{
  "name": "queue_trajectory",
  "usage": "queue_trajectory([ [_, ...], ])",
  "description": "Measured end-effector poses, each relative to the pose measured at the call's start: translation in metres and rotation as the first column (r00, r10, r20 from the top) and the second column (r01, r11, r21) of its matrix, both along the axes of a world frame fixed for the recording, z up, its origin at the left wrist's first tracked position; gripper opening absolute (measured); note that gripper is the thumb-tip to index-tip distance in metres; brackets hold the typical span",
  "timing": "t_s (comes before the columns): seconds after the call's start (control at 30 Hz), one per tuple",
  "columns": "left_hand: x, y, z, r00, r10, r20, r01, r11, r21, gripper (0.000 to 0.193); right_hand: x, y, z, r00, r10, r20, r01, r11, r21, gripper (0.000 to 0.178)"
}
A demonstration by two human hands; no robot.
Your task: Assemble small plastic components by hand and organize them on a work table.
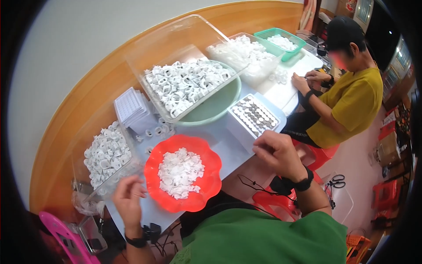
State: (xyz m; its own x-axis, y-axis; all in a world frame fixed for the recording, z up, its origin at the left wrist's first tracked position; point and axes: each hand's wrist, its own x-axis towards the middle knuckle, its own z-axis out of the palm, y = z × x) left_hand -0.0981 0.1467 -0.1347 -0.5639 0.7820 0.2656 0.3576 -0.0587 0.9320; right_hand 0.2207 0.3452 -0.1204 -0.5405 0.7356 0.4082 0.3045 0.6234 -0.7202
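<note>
one red bowl, set close in, presumably for easy reach; left hand, fingers loosely parted, seemingly empty; right hand, fingers curled near white box, grip unclear.

**Print Too Small to Read**

No word or number is legible. Pale lettering runs along the leg of the black cloth trousers on the seated person in the yellow short-sleeved shirt. A flat white label at the far right bears dark marks (perhaps writing, too blurred to tell).
</note>
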Motion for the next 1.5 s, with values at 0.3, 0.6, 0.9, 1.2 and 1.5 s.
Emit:
queue_trajectory([
  [0.3, 0.028, -0.022, -0.051, 1.000, 0.007, 0.021, -0.006, 0.998, -0.066, 0.010, -0.103, 0.012, 0.048, 0.961, 0.267, -0.076, -0.259, 0.960, 0.103, 0.011],
  [0.6, 0.029, -0.021, -0.056, 0.996, 0.044, 0.075, -0.042, 0.999, -0.022, 0.008, -0.230, 0.140, 0.045, 0.734, 0.137, 0.666, -0.240, 0.968, 0.066, 0.030],
  [0.9, 0.022, -0.023, -0.062, 0.997, -0.011, 0.080, 0.011, 1.000, -0.002, 0.010, -0.254, 0.166, 0.022, 0.559, 0.150, 0.815, -0.395, 0.913, 0.103, 0.043],
  [1.2, 0.024, -0.022, -0.059, 0.997, 0.010, 0.078, -0.011, 1.000, 0.007, 0.008, -0.242, 0.182, 0.007, 0.800, 0.263, 0.539, -0.478, 0.822, 0.310, 0.021],
  [1.5, 0.027, -0.024, -0.055, 0.998, 0.018, 0.056, -0.017, 1.000, -0.017, 0.008, -0.239, 0.171, 0.035, 0.783, 0.158, 0.602, -0.282, 0.952, 0.117, 0.026],
])
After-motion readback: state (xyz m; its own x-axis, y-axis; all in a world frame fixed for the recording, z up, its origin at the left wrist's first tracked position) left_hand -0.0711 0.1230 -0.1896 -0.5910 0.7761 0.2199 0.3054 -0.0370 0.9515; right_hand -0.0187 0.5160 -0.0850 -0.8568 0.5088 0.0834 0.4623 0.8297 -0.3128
